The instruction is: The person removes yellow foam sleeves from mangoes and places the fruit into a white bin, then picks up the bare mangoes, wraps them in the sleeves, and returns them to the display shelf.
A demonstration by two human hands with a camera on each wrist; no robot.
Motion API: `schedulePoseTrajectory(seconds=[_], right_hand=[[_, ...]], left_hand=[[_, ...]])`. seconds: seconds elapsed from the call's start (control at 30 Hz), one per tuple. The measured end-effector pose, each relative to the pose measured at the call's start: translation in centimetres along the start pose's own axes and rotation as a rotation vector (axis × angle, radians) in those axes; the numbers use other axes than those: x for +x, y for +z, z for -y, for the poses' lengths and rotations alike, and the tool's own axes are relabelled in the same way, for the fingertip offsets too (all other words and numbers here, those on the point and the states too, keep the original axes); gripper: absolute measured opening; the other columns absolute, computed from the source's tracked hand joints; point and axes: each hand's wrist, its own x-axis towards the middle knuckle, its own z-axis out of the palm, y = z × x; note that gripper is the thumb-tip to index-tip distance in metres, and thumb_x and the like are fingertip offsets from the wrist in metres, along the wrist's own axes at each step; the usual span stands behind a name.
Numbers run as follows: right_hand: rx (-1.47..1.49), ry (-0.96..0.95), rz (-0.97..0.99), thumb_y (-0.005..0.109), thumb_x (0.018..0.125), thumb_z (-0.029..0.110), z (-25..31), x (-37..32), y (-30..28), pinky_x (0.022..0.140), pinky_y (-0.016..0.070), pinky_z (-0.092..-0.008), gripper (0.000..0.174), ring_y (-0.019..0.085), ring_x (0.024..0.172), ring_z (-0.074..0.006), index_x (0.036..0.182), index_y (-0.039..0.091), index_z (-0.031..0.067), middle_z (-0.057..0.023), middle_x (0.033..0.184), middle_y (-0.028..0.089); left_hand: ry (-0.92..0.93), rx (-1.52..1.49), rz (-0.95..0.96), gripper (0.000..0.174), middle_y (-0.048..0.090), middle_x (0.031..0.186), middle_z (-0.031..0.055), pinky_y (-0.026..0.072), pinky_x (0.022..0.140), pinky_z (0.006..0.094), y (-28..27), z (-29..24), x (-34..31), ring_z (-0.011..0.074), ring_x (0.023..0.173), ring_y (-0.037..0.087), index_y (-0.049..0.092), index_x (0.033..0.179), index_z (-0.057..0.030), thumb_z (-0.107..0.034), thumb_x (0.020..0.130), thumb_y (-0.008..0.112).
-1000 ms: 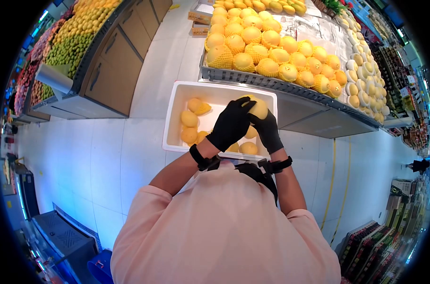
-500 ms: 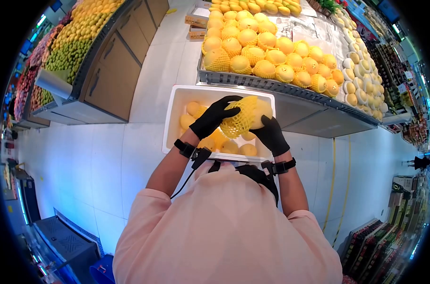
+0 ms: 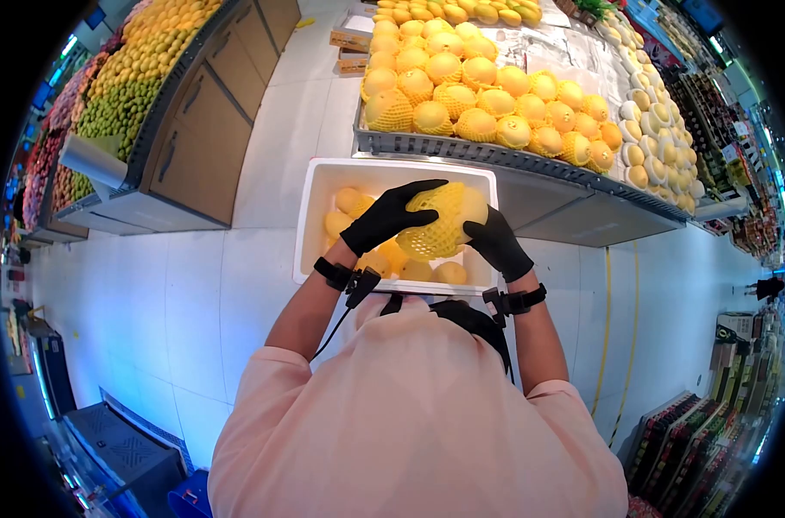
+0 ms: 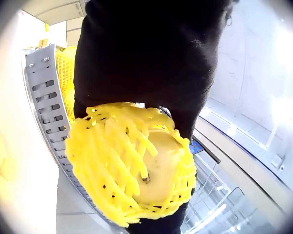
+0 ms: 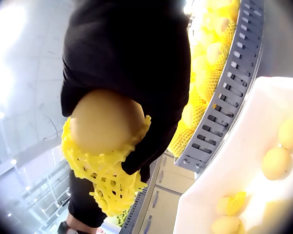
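A round, smooth yellow fruit [image 3: 473, 207] sits partly inside a yellow foam net sleeve [image 3: 434, 231], held up over a white foam box [image 3: 310, 226]. My black-gloved left hand [image 3: 395, 212] grips the sleeved side, thumb and fingers spread around it. From the other side my right hand [image 3: 500, 243], also gloved in black, holds the bare end of the fruit. In the right wrist view the sleeve [image 5: 112, 183] hangs loose beyond the fruit [image 5: 103, 124]. The left wrist view shows the fruit's dark-spotted end [image 4: 158, 173] through the sleeve's opening.
Inside the box lie several more yellow fruits [image 3: 450, 273]. Just beyond it stands a display with a grey slotted edge [image 3: 496, 152], piled with yellow fruits in net sleeves [image 3: 476, 123]. Another fruit stand with brown cabinet doors [image 3: 194, 129] is at the left.
One second ago the hands were close together on the fruit. They have moved apart, and the net sleeve has come into view around the fruit's left side. The right hand has shifted slightly lower.
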Motion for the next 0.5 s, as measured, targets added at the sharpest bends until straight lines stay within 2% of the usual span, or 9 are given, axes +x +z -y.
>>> schedulePoseTrajectory(seconds=[0.13, 0.23, 0.33, 0.43, 0.5], right_hand=[[-0.294, -0.068, 0.004, 0.07, 0.085, 0.019, 1.4, 0.0, 0.7, 0.081, 0.0511, -0.028, 0.051, 0.058, 0.097, -0.0135, 0.127, 0.05, -0.0009, -0.0066, 0.114, 0.06], [-0.325, -0.013, -0.006, 0.067, 0.088, 0.022, 2.4, 0.2, 1.4, 0.081, 0.0515, -0.0285, 0.051, 0.058, 0.096, -0.0125, 0.128, 0.048, -0.0029, -0.0078, 0.111, 0.061], [-0.364, -0.106, -0.067, 0.07, 0.084, 0.014, 3.5, 0.5, 2.7, 0.077, 0.0524, -0.0272, 0.046, 0.059, 0.092, -0.0107, 0.123, 0.052, -0.0019, -0.007, 0.11, 0.06], [-0.508, -0.097, -0.159, 0.076, 0.076, 0.004, 4.0, 0.5, 3.4, 0.073, 0.0518, -0.0259, 0.04, 0.059, 0.088, -0.0124, 0.112, 0.058, 0.0035, -0.0048, 0.106, 0.059], [-0.684, -0.259, -0.185, 0.079, 0.071, 0.004, 3.7, 0.7, 3.7, 0.074, 0.0507, -0.0283, 0.038, 0.058, 0.088, -0.0161, 0.104, 0.061, 0.0052, -0.0054, 0.1, 0.057]], left_hand=[[0.036, -0.007, 0.033, 0.069, 0.045, 0.14, 0.0111, 0.035, 0.107, 0.0333, 0.3, 0.0, -0.3, 0.0196, 0.126, 0.045, 0.034, 0.142, -0.0018, -0.025, 0.087, 0.068], [0.059, -0.387, -0.031, 0.069, 0.047, 0.137, 0.0127, 0.0399, 0.104, 0.0354, 0.6, 1.8, -0.3, 0.0204, 0.123, 0.048, 0.034, 0.143, -0.0038, -0.026, 0.086, 0.067], [0.048, -0.758, -0.091, 0.059, 0.048, 0.135, 0.0112, 0.0419, 0.103, 0.0355, 0.4, 2.8, -1.1, 0.0212, 0.122, 0.049, 0.036, 0.142, -0.0053, -0.029, 0.093, 0.058], [0.017, -0.913, -0.181, 0.047, 0.053, 0.131, 0.0095, 0.0451, 0.099, 0.0366, -0.1, 4.2, -1.0, 0.0231, 0.118, 0.054, 0.041, 0.138, -0.0075, -0.036, 0.1, 0.042], [0.015, -0.978, -0.189, 0.047, 0.055, 0.128, 0.01, 0.0463, 0.098, 0.0373, -0.5, 4.9, -0.9, 0.0244, 0.115, 0.055, 0.043, 0.136, -0.0079, -0.039, 0.101, 0.04]])
